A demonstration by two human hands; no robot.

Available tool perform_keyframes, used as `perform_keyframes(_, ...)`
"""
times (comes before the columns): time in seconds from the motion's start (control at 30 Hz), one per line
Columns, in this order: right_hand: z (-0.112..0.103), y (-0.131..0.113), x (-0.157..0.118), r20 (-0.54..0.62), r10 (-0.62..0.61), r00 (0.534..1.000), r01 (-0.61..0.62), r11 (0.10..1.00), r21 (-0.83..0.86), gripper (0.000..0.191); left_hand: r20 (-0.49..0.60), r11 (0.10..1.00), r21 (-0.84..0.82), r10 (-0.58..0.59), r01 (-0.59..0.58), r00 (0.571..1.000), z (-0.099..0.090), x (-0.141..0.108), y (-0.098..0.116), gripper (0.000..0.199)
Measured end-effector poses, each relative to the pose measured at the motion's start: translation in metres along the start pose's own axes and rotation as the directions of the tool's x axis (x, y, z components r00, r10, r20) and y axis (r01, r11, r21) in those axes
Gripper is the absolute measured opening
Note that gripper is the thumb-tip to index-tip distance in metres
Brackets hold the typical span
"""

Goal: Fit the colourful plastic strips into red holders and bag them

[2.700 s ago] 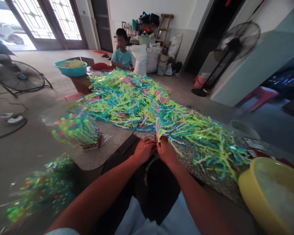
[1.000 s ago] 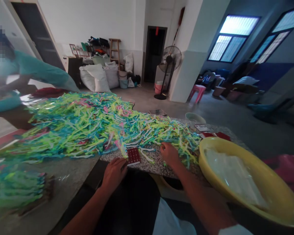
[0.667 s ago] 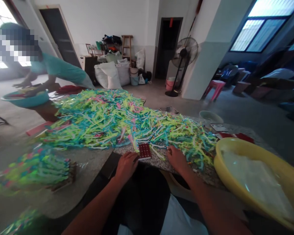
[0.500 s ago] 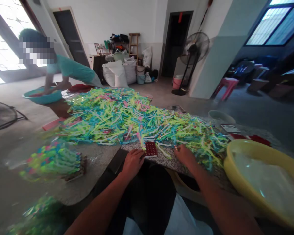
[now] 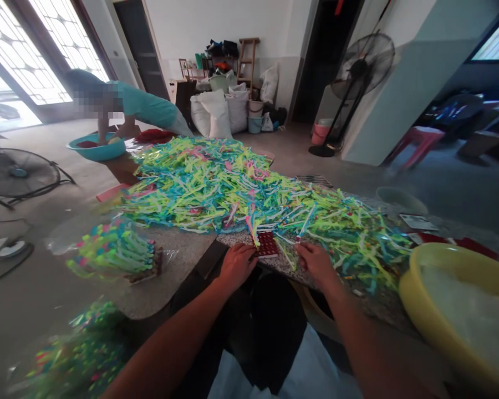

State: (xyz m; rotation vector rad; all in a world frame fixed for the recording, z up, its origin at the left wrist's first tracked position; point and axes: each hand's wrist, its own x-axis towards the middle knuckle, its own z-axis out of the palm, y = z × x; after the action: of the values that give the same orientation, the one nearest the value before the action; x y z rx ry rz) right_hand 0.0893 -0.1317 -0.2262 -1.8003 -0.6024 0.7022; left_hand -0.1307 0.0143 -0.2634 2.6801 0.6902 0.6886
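A small dark-red tray (image 5: pixel 268 245) with rows of holes lies at the near edge of the stone-topped table. My left hand (image 5: pixel 239 265) grips its left side with closed fingers, and some fingertips are hidden. Pink and yellow-green strips (image 5: pixel 253 230) stand at the tray's left edge, just above that hand. To the tray's right, my right hand (image 5: pixel 317 260) pinches the lower end of a pale blue-white strip (image 5: pixel 308 219) that points up and away. Behind both hands spreads a large heap of yellow, blue, white and pink strips (image 5: pixel 199 188).
A yellow basin (image 5: pixel 416 271) holding clear plastic stands at right. At left, a bundle of bagged strips (image 5: pixel 116 249) sits on the table, with another bundle (image 5: pixel 79 354) below. Across the heap, a person (image 5: pixel 149 111) leans over a blue basin (image 5: pixel 95 149). Standing fan (image 5: pixel 360 72) behind.
The view has turned a little left and shifted. My right hand has come slightly closer to the tray, with the strip in its fingers more tilted. My left hand stays at the tray's left side.
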Motion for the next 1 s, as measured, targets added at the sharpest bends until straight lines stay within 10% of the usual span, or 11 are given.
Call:
perform_keyframes(0.2,0.014,0.002,0.007,-0.174,0.012,0.985,0.019,0.985,0.174,0.039,0.004,1.000,-0.006,0.014,-0.014,1.000,-0.003,0.001,0.002,0.025)
perform_keyframes(0.5,0.025,-0.007,-0.005,0.035,-0.034,0.999,0.029,0.990,0.135,0.045,0.009,1.000,0.013,-0.001,0.001,1.000,-0.003,0.003,0.003,0.023)
perform_keyframes(1.0,0.058,-0.017,-0.018,0.073,-0.286,0.955,0.295,0.911,-0.289,0.025,0.030,0.999,-0.037,-0.002,0.003,1.000,-0.006,0.001,0.004,0.025)
